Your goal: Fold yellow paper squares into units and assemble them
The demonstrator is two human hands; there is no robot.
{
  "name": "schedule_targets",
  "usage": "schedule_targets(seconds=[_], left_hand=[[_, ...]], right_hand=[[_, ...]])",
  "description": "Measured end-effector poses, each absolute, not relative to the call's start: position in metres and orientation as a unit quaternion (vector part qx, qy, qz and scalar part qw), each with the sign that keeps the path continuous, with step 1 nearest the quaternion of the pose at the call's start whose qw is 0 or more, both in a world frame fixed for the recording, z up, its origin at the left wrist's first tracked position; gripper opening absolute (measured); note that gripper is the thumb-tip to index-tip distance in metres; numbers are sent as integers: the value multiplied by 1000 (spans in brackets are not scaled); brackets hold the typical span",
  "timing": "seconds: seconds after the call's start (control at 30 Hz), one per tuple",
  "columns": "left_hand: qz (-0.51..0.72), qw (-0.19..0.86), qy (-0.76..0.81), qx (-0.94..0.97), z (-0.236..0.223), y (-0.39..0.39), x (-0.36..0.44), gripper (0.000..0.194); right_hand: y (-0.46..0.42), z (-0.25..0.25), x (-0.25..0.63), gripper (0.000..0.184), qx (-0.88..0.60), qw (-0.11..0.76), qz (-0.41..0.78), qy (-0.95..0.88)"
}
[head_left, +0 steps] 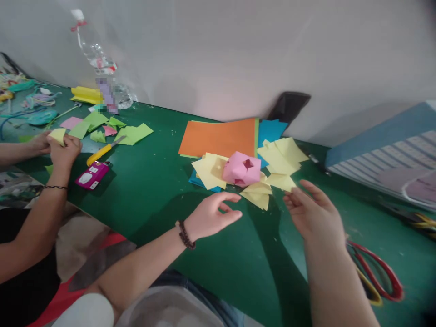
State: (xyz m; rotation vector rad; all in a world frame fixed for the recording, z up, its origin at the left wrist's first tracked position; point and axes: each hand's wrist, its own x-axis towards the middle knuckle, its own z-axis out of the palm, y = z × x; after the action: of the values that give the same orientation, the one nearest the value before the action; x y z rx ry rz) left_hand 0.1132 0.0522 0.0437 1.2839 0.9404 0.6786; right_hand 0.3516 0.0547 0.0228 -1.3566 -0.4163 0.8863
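My left hand (209,216) is half open and empty, just short of the loose yellow paper squares (208,171) on the green table (153,204). The folded pink paper cube (241,169) rests on them, and it looks light, soft and easily crushed, so I'd pinch its flat faces gently. My right hand (315,213) is spread, holding nothing.

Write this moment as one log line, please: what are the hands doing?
Left hand: empty, open | Right hand: empty, open | Nearest: pink folded paper cube, yellow paper pieces | Surface: green tabletop
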Motion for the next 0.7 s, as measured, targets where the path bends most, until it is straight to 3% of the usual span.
schedule_targets(seconds=[0.17,0.3,0.43,0.7], left_hand=[[259,556,423,667,38,68,150,39],[243,591,443,629,23,74,168,31],[315,630,417,574,14,72,174,24],[358,606,392,593,12,67,169,26]], right_hand=[[55,13,348,49,-594,655,422,-201],[54,10,347,50,-589,641,441,-218],[52,10,354,49,-606,619,443,-230],[42,24,368,57,-660,477,483,-322]])
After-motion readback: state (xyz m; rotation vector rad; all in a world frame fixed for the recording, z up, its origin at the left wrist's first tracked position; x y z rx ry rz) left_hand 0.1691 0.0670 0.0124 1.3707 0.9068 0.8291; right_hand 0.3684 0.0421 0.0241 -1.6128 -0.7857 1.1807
